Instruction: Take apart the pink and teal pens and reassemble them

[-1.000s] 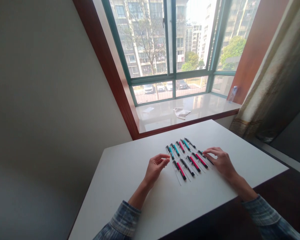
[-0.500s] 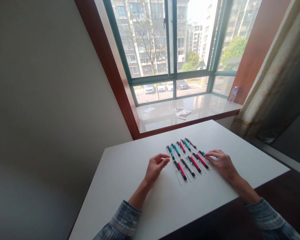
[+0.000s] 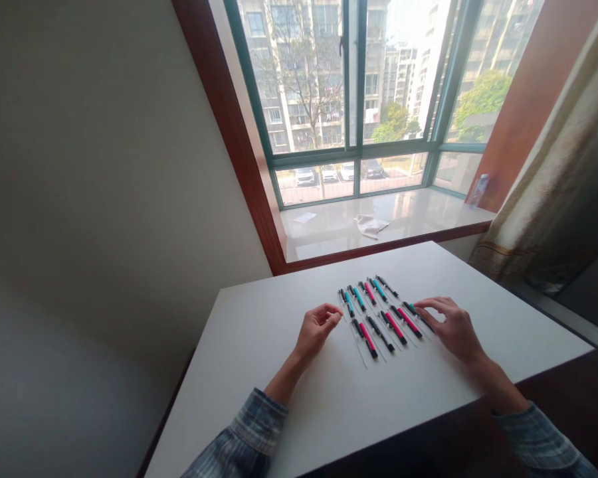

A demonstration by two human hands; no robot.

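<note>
Two rows of pens lie slanted on the white table (image 3: pixel 259 345), with thin pale rods beside them. At the right end of the front row, my right hand (image 3: pixel 451 325) has its thumb and fingertips on a teal and black pen (image 3: pixel 423 317). A red and black pen (image 3: pixel 409 320) lies just left of it. My left hand (image 3: pixel 319 332) is closed in a pinch at the left end of the rows; anything between its fingertips is too small to make out. Nearest to it are a teal and black pen (image 3: pixel 349 303) and a red and black pen (image 3: pixel 367 340).
Beyond the table is a window sill (image 3: pixel 319 245) with a crumpled cloth or paper (image 3: pixel 371 226), a flat white sheet (image 3: pixel 305 218) and a clear bottle (image 3: pixel 478 191). A curtain (image 3: pixel 538 172) hangs at the right, and a bare wall (image 3: pixel 104 199) stands at the left.
The view has shifted slightly, so the scene sits further right. My right thumb and fingers have parted a little, and more of the teal pen shows. My left hand keeps its pinch.
</note>
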